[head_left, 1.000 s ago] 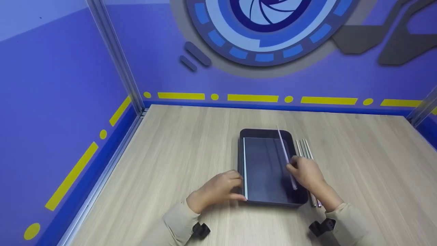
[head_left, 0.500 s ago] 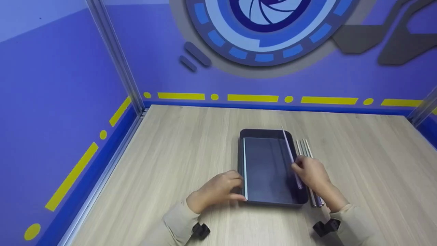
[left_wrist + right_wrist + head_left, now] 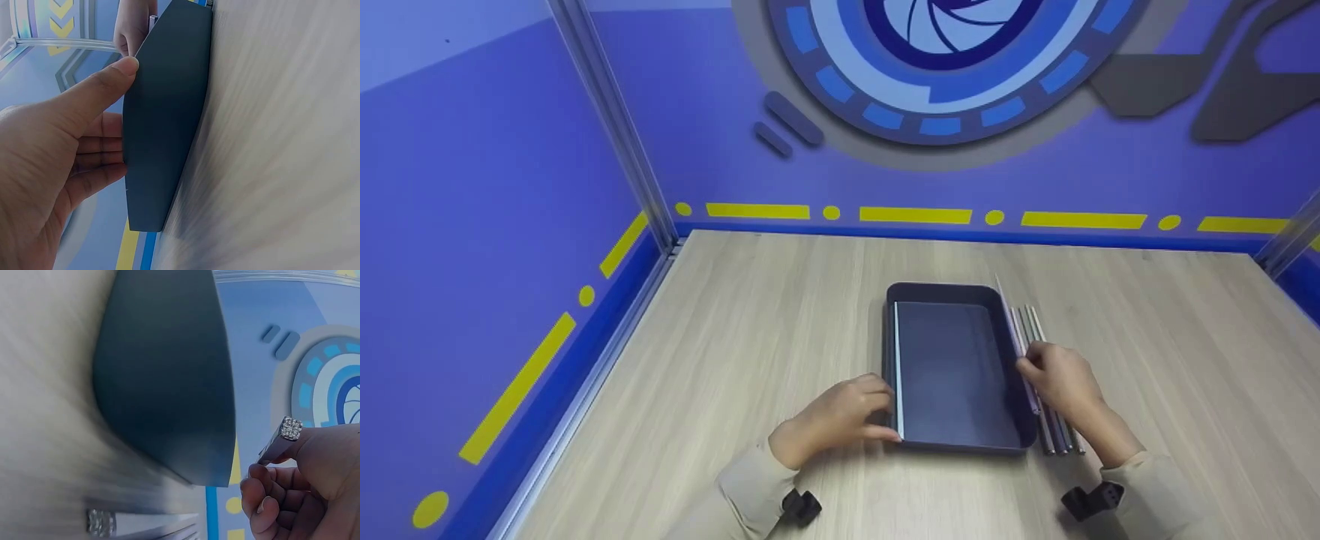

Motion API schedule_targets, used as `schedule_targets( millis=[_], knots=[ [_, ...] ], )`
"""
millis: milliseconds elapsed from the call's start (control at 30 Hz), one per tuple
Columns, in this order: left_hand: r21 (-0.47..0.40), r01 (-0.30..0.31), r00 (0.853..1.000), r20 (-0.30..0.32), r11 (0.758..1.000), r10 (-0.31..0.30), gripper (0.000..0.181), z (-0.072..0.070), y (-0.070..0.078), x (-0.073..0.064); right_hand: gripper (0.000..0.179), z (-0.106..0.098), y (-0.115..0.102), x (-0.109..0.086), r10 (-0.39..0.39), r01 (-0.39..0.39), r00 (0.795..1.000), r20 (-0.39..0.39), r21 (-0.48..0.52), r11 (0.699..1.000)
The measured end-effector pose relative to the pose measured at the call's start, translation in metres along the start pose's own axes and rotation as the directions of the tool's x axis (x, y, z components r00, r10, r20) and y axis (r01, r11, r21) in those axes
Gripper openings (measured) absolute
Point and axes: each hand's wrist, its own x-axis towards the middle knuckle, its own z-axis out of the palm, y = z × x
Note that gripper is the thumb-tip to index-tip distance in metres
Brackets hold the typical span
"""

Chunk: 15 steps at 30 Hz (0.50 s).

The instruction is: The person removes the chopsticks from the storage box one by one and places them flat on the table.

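My left hand (image 3: pixel 844 412) holds the near left corner of a dark rectangular tray (image 3: pixel 960 445), thumb at its rim. Inside, along the left wall, lies a pale chopstick (image 3: pixel 898 352). My right hand (image 3: pixel 1061 379) pinches a pinkish metal chopstick (image 3: pixel 1033 397) over the tray's right rim, its far end pointing to the back. In the right wrist view this chopstick's patterned end (image 3: pixel 291 428) sticks out above the curled fingers (image 3: pixel 264 512). Just right of the tray, several metal chopsticks (image 3: pixel 1051 435) lie side by side on the table, partly hidden under my right hand.
The wooden table (image 3: pixel 750 315) meets a blue-purple back wall (image 3: pixel 697 165) and a left wall (image 3: pixel 472 225). A metal post (image 3: pixel 619 127) stands in the back left corner. Dark wrist cameras (image 3: pixel 801 508) sit at both cuffs.
My right hand has moved right with the chopstick, from over the inside of the tray to its right rim, near the chopsticks on the table. My left hand and the tray have stayed put.
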Motion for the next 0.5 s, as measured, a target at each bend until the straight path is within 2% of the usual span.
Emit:
schedule_targets(
  millis=[500],
  knots=[
    [0.008,-0.004,1.000,-0.015,1.000,0.005,0.038,0.000,0.000,0.000,0.015,-0.007,0.016,-0.003,0.018,-0.018,1.000,0.013,-0.011,1.000]
  ],
)
